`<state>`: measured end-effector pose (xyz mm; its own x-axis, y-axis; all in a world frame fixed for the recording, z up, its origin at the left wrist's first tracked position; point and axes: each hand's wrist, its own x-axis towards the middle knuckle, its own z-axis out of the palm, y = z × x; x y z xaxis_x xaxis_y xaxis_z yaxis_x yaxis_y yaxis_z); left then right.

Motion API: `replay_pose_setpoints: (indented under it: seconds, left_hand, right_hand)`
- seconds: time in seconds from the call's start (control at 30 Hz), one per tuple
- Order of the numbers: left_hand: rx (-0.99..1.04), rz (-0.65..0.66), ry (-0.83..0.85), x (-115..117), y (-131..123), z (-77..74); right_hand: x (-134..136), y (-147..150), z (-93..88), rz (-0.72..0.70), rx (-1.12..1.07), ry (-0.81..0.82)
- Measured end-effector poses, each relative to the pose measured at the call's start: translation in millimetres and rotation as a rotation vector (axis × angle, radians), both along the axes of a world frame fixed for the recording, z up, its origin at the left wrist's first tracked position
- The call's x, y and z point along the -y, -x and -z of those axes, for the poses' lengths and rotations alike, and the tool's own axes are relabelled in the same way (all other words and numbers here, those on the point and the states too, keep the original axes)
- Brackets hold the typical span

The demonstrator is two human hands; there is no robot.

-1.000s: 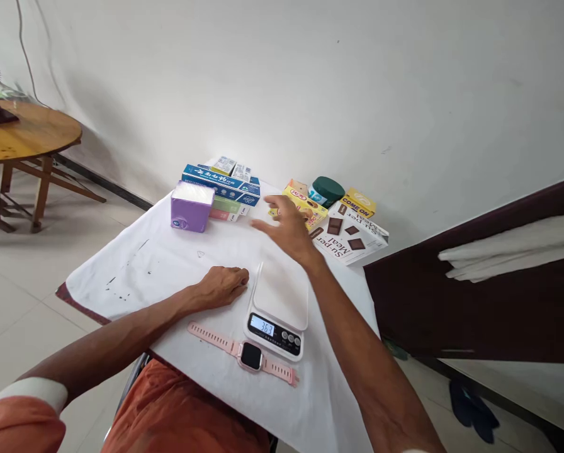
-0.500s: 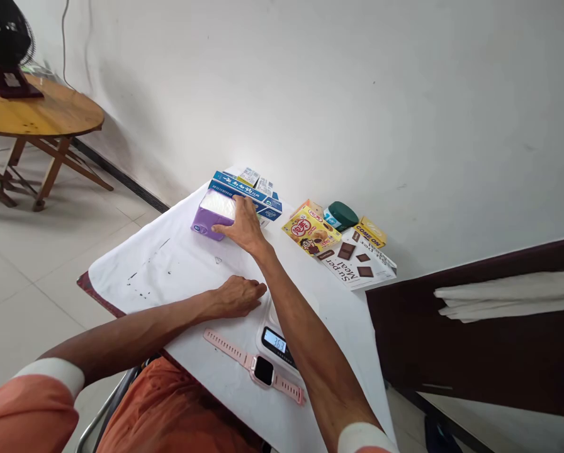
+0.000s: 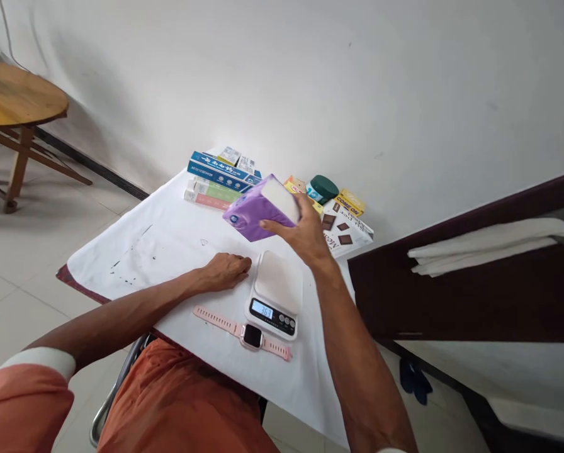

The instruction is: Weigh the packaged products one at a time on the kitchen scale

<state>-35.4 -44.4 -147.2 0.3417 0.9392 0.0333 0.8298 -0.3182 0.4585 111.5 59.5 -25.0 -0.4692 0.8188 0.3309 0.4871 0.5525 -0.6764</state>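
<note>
My right hand (image 3: pixel 305 236) grips a purple pack of tissues (image 3: pixel 258 211), thumb on its near side. Tilted, the pack hangs above the table just beyond a white kitchen scale (image 3: pixel 277 283). The scale's plate is bare and its lit display reads 363. My left hand (image 3: pixel 228 272) rests on the white tablecloth beside the scale's left edge, its fingers curled in and nothing visible in them. In front of the scale lies a pink smartwatch (image 3: pixel 252 336) with its strap spread flat.
Blue boxes (image 3: pixel 223 173) and slim green and pink boxes (image 3: pixel 211 193) lie at the table's back left. A dark green lidded jar (image 3: pixel 322 188), a yellow box (image 3: pixel 349 201) and a white chocolate-printed box (image 3: pixel 348 228) stand at the back right, near the wall. A round wooden table (image 3: pixel 22 94) stands far left.
My right hand has lifted the tissue pack and carried it to the right, uncovering the slim boxes and the scale's plate. My left hand stays by the scale. The view has shifted right.
</note>
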Motion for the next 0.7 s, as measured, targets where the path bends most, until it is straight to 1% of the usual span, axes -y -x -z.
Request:
replay_pose_setpoints:
  seconds: [0.07, 0.1, 0.2, 0.27, 0.37, 0.47, 0.57, 0.7]
  left_hand:
    - [-0.002, 0.003, -0.005, -0.7, 0.2, 0.3]
    - [-0.008, 0.002, -0.005, -1.1, 0.4, 0.4]
    - [-0.022, -0.013, 0.002, -2.0, 0.8, 0.9]
    - [-0.019, -0.021, 0.007, -2.1, 0.7, 1.0]
    - [-0.010, -0.037, 0.021, -1.8, 0.3, 0.2]
    - [-0.002, -0.048, 0.031, -1.3, 0.0, -1.4]
    - [0.004, -0.051, 0.027, -1.1, 0.1, -2.3]
    - [0.009, -0.039, 0.021, -1.3, 0.9, -1.5]
  right_hand:
    - [12.4, -41.3, -6.9, 0.073, 0.029, 0.022]
    - [19.6, -59.9, -7.1, 0.110, 0.048, 0.043]
    - [41.7, -103.4, 3.5, 0.208, 0.127, 0.090]
    - [54.7, -121.3, 15.1, 0.241, 0.175, 0.100]
    - [69.2, -134.3, 30.0, 0.259, 0.167, 0.103]
    - [77.0, -139.6, 37.7, 0.253, 0.075, 0.185]
    - [78.7, -146.5, 42.4, 0.241, -0.029, 0.308]
    - [78.3, -158.1, 52.6, 0.266, -0.078, 0.366]
